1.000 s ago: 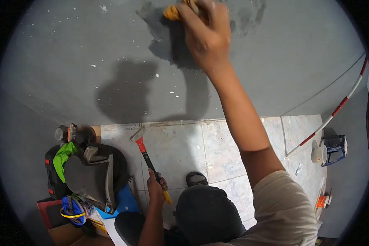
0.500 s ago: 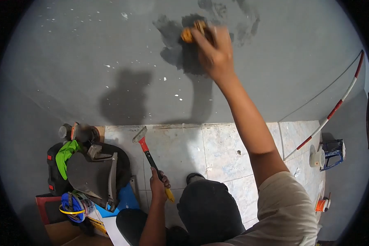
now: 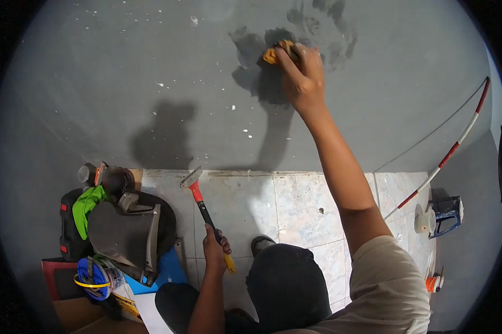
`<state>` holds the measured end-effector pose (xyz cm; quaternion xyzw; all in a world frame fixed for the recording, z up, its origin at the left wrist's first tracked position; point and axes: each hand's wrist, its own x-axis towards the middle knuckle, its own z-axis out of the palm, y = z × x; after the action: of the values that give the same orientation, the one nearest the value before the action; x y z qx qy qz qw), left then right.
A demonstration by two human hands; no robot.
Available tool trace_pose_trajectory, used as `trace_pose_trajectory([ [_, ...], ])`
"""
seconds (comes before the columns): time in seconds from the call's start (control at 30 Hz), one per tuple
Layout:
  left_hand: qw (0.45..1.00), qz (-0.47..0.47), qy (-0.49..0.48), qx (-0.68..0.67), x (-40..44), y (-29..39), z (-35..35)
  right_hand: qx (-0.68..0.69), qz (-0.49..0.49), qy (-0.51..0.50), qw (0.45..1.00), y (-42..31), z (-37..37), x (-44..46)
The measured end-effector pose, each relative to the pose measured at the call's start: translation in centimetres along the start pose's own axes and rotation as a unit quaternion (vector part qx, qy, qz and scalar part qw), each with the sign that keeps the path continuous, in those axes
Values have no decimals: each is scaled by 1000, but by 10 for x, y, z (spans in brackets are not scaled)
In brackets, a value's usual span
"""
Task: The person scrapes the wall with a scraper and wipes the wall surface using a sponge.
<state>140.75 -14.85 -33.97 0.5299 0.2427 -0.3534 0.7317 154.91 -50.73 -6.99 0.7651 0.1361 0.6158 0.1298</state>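
Observation:
My right hand (image 3: pixel 304 80) is raised against the grey wall (image 3: pixel 123 61), its fingers closed on a crumpled orange-yellow cloth (image 3: pixel 270 56). That cloth is pressed to a dark, wet-looking patch (image 3: pixel 270 92), with fainter dark smears above and to its right. Lower down, my left hand (image 3: pixel 215 246) is wrapped round the handle of a long-handled scraper (image 3: pixel 203 207). The scraper has a wide metal blade, a red neck, a black shaft and a yellow end. Its blade points up toward the foot of the wall.
White paint specks dot the wall. On the left stand a dark padded seat (image 3: pixel 120 234), a green cloth (image 3: pixel 88 206) and a blue-lidded bucket (image 3: pixel 92 278). A red-and-white pole (image 3: pixel 449 155) leans at the right, near a blue step stool (image 3: pixel 449 217) and a translucent tub (image 3: pixel 425 221).
The view has shifted slightly. My right hand and the cloth have moved a little down across the dark patch. My left hand still holds the scraper in much the same pose.

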Motion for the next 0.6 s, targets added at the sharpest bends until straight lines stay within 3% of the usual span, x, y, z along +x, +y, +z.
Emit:
trace_pose_trajectory([
  [0.43, 999, 22, -30, -2, -5, 6, -4, 0, -10, 3, 1000, 5, -5, 22],
  [0.5, 1000, 20, -21, -12, -1, 7, -6, -5, 27, 157, 987, 10, -9, 76],
  [0.6, 999, 10, -12, -28, 1, 8, -10, -20, 32, 89, 995, 18, 1, 76],
])
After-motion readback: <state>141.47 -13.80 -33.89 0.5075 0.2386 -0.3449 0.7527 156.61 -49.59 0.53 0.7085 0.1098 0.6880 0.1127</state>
